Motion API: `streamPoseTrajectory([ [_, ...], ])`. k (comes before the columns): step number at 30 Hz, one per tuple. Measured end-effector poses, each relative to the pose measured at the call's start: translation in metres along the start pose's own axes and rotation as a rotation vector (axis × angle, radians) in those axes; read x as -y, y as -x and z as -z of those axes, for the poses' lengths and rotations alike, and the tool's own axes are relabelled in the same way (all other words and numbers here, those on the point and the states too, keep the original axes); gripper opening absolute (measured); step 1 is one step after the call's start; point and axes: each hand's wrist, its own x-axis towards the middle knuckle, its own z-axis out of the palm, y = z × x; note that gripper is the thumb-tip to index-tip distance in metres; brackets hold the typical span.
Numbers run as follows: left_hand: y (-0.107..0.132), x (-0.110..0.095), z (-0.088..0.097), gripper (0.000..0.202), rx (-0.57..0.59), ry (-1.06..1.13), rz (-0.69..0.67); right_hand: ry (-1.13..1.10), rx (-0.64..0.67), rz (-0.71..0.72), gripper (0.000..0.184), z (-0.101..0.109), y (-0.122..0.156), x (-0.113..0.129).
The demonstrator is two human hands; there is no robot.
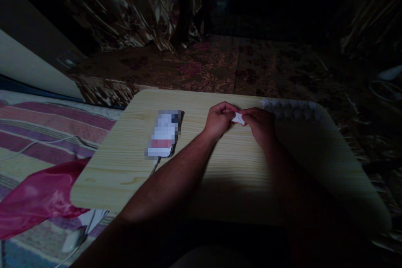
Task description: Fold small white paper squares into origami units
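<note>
Between my two hands is a small piece of white folded paper, held over the far half of the wooden table. My left hand pinches its left side with thumb and fingers. On the other side, my right hand grips the paper's right edge, its fingers closed. Just beyond my right hand, several small pale star-like pieces stand in two rows near the table's far right corner. Dim light hides their details and part of my right hand.
Left of my forearms lies a phone, its screen blurred, with a white cable running off it. A striped bedcover with a pink cloth and a white charger borders the table's left side. Patterned curtains hang behind.
</note>
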Motion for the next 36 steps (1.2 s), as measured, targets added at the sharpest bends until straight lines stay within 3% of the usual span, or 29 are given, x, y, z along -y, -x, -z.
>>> streamPoseTrajectory([
  [13, -0.0004, -0.0035, -0.0001, 0.011, 0.031, 0.041, 0.019, 0.035, 0.006, 0.017, 0.016, 0.0010, 0.0011, 0.0002],
  [20, 0.0034, -0.0043, -0.0006, 0.026, 0.060, -0.031, -0.003, 0.090, -0.031, 0.046, 0.015, 0.0011, 0.0007, -0.0003],
  [28, 0.0023, -0.0035, -0.0021, 0.033, -0.018, -0.013, -0.016, 0.087, -0.016, 0.051, 0.038, 0.0000, -0.0007, 0.0031],
  [36, 0.0019, -0.0022, -0.0018, 0.029, -0.025, -0.025, -0.032, 0.021, -0.072, -0.014, 0.022, -0.0012, -0.0006, 0.0060],
])
